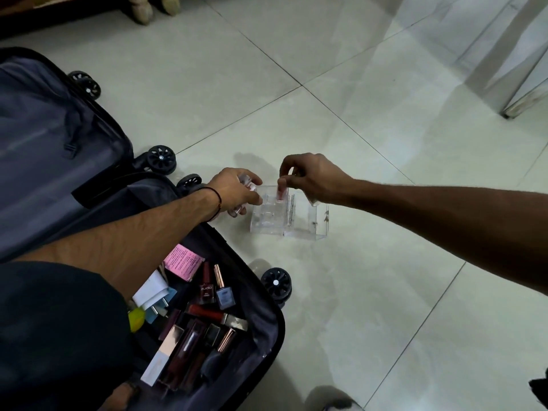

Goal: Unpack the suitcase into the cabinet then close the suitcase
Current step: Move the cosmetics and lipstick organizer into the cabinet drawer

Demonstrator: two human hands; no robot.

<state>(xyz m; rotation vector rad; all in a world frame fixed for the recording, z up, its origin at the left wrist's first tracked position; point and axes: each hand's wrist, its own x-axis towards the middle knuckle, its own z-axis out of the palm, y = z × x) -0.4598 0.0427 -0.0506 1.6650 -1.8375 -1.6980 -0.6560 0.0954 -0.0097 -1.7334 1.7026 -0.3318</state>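
Suitcase: lies open on the floor at the left, cut off by the frame edge. The left forearm and dark clothing cover part of it.
Cosmetics: nail polish bottles, tubes and a pink leaflet lie loose in the near half. Most labels are too small to read.
Clear organizer: stands on the floor just beside the suitcase. Its walls are see-through and hard to trace.
Left hand: fingers are curled round small clear items. Their kind and number are unclear.
Right hand: thumb and forefinger pinch the top of a pink tube, which stands upright in an organizer slot. The other fingers are curled and partly hidden.
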